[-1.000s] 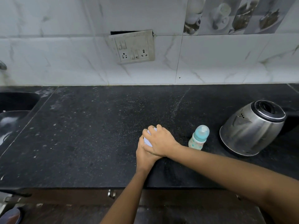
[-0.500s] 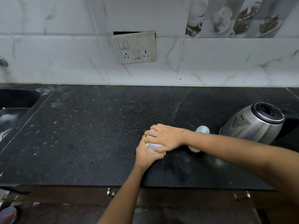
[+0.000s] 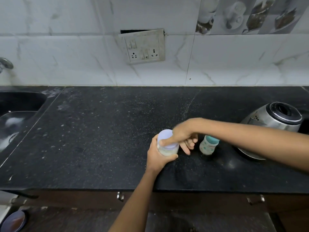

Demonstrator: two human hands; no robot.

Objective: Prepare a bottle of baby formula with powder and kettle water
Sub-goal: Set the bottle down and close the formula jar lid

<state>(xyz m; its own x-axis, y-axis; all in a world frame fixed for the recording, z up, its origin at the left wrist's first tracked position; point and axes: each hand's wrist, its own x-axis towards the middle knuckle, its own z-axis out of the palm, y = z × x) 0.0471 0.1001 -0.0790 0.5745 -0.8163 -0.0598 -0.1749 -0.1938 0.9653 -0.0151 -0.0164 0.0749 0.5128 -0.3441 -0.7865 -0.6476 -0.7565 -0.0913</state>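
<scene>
Left hand (image 3: 157, 158) clamps jar (image 3: 167, 150) to steady it; right hand (image 3: 182, 134), fingers loose, rests on lid (image 3: 164, 135), probably set to unscrew it. Capped bottle (image 3: 208, 145) stands just beside.

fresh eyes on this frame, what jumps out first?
At the front centre of the black counter two hands meet: the left hand grips a small jar of pale powder while the blurred right hand reaches across onto its lavender lid. Just right of them a capped baby bottle stands upright, with a steel kettle at the far right. On the wall above, a switch-and-socket plate hangs crooked.
</scene>
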